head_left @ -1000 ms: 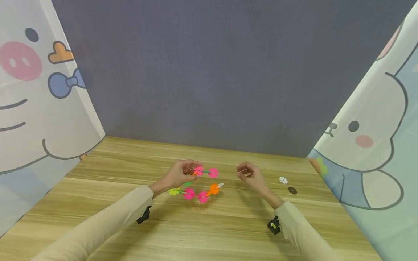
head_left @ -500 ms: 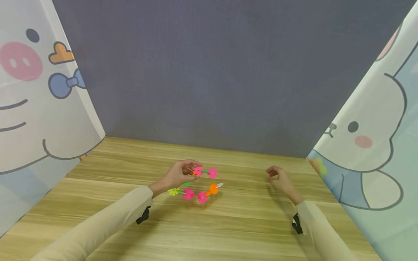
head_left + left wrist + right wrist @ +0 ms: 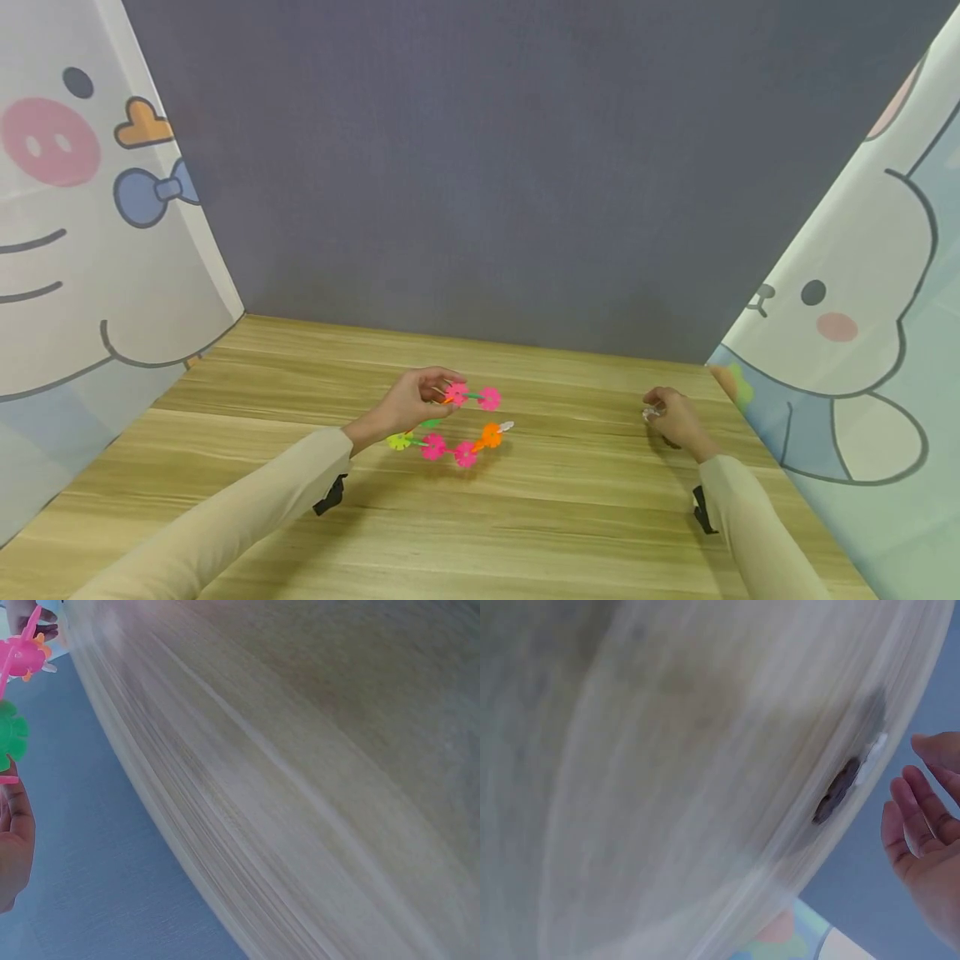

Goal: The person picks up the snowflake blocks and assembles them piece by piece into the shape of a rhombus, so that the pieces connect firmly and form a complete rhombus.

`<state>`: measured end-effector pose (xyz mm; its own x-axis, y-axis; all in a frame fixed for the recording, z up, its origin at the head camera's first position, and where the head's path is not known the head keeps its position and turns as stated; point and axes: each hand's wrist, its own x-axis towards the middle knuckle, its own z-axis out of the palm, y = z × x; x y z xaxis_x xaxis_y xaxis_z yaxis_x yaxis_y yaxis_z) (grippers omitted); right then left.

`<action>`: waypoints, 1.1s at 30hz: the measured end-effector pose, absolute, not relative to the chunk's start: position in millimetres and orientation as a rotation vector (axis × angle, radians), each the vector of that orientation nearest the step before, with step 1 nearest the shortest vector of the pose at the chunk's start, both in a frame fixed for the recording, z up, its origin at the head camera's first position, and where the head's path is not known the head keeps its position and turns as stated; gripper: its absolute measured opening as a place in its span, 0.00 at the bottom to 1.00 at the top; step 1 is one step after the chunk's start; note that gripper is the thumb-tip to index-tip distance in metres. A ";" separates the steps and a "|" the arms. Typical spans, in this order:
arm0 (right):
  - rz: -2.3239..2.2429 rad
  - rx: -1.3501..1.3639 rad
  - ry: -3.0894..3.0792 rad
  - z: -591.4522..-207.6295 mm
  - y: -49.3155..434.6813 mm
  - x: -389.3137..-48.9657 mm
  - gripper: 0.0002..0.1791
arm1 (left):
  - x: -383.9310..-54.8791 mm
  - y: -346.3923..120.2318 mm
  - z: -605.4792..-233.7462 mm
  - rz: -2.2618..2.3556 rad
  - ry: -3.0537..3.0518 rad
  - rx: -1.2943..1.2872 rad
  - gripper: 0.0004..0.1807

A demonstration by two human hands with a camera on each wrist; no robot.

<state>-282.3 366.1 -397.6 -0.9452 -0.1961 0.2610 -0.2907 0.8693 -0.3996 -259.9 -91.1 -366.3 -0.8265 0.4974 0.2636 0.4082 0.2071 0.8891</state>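
My left hand (image 3: pixel 415 398) pinches a curved chain of flower-shaped plastic snowflake discs (image 3: pixel 433 447) above the table. Pink, green, yellow, orange and white discs are interlocked edge to edge. At the chain's lower end a white disc (image 3: pixel 506 426) joins an orange one, and the upper end finishes in a pink disc (image 3: pixel 490 398). Over at the right, my right hand (image 3: pixel 678 418) hovers with loosely bent fingers close over a loose white snowflake disc (image 3: pixel 650 412). Beside that lies a brown disc (image 3: pixel 836 791), mostly hidden by the hand in the head view.
The wood-grain table (image 3: pixel 480 533) runs back to a dark grey panel (image 3: pixel 480 183). Cartoon-printed panels stand on both sides, a pig on the left (image 3: pixel 45 250) and a pale animal on the right (image 3: pixel 847 333).
My right hand has moved right, away from the chain, and come down over the loose white disc. The left hand and its chain have stayed almost still.
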 end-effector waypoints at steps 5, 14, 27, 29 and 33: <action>0.609 0.363 -2.885 -400.2 373.5 -283.5 0.12 | -260.1 -91.3 -366.3 1.700 2.378 0.899 0.22; 0.622 0.350 -2.950 -403.2 380.0 -284.8 0.11 | -260.7 -91.4 -366.8 1.678 2.392 0.900 0.22; 0.589 0.371 -2.892 -401.5 378.6 -285.3 0.12 | -260.7 -89.4 -365.7 1.656 2.415 0.917 0.22; 0.558 0.376 -2.873 -401.8 379.0 -285.6 0.12 | -260.1 -89.0 -365.2 1.656 2.412 0.919 0.22; 0.536 0.382 -2.841 -401.3 379.2 -286.1 0.09 | -259.2 -89.2 -365.2 1.660 2.402 0.920 0.21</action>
